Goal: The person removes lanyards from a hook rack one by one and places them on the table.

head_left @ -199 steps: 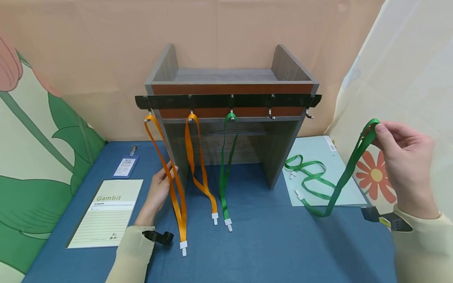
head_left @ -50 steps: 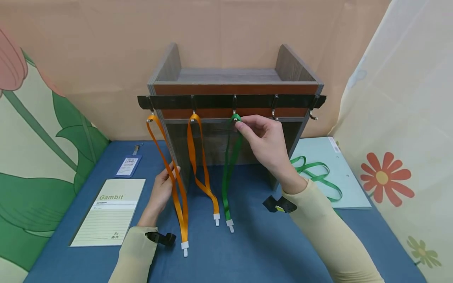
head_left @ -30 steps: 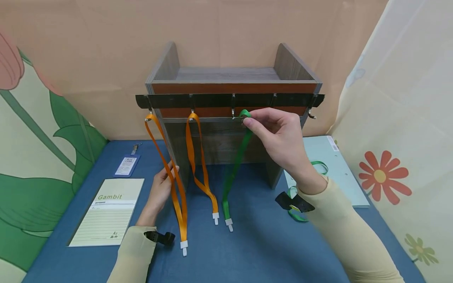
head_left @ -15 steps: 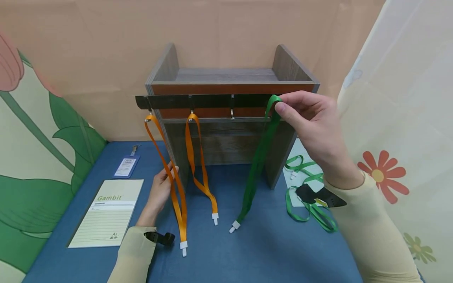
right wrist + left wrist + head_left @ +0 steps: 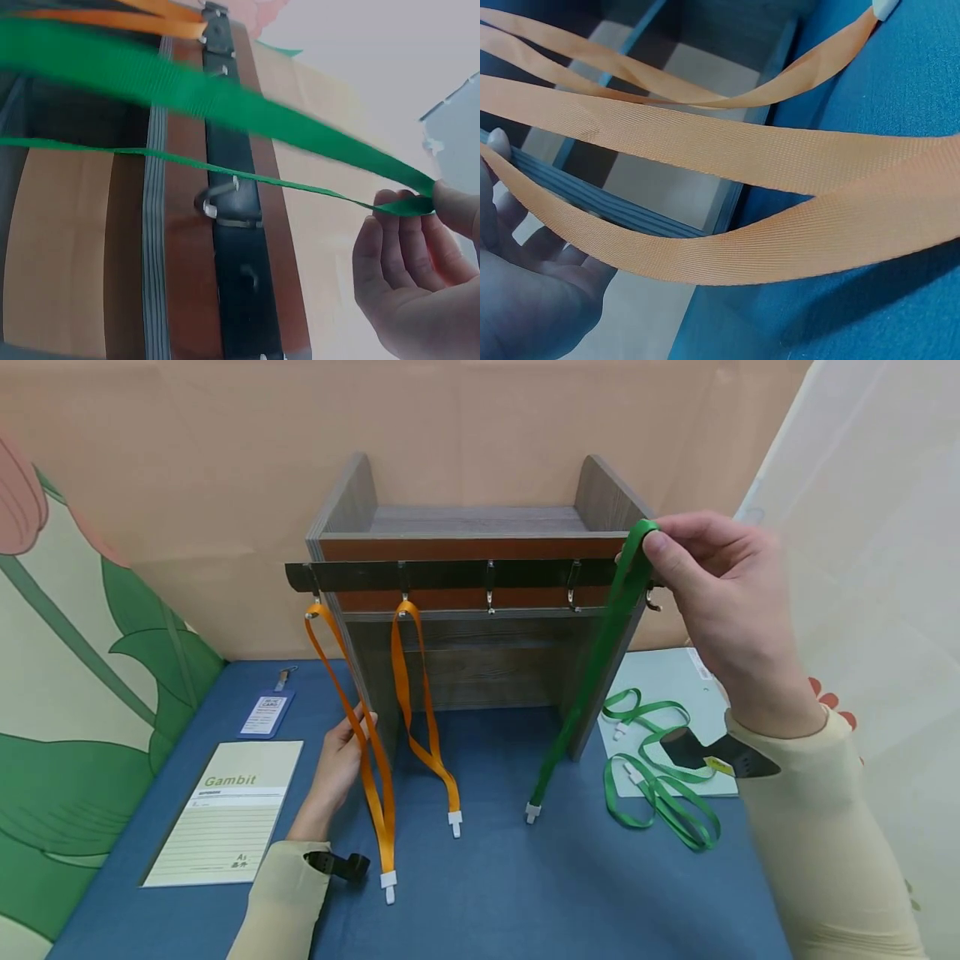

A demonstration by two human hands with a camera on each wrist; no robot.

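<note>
My right hand [image 5: 738,602] pinches the looped top of a green lanyard [image 5: 592,668], raised in front of the right end of the black hook rail [image 5: 450,575]. The lanyard's white clip hangs lowest, over the cloth. In the right wrist view, thumb and fingers press together on the green lanyard [image 5: 300,135]. My left hand [image 5: 337,768] holds the front edge of the grey shelf's left side panel [image 5: 592,191]; the fingers are partly hidden behind an orange lanyard [image 5: 675,259]. Two orange lanyards [image 5: 384,802] hang on the two leftmost hooks; the other hooks carry nothing.
Two more green lanyards [image 5: 663,810] lie loosely coiled at the right, partly on a pale blue folder [image 5: 693,685]. A notebook [image 5: 225,814] and a blue card holder [image 5: 267,714] lie at the left. Blue cloth [image 5: 480,893] covers the table.
My right hand dropped another green lanyard beside the folder, lifted the hanging green lanyard off the middle hook, and carried it up and to the right. My left hand has stayed at the shelf.
</note>
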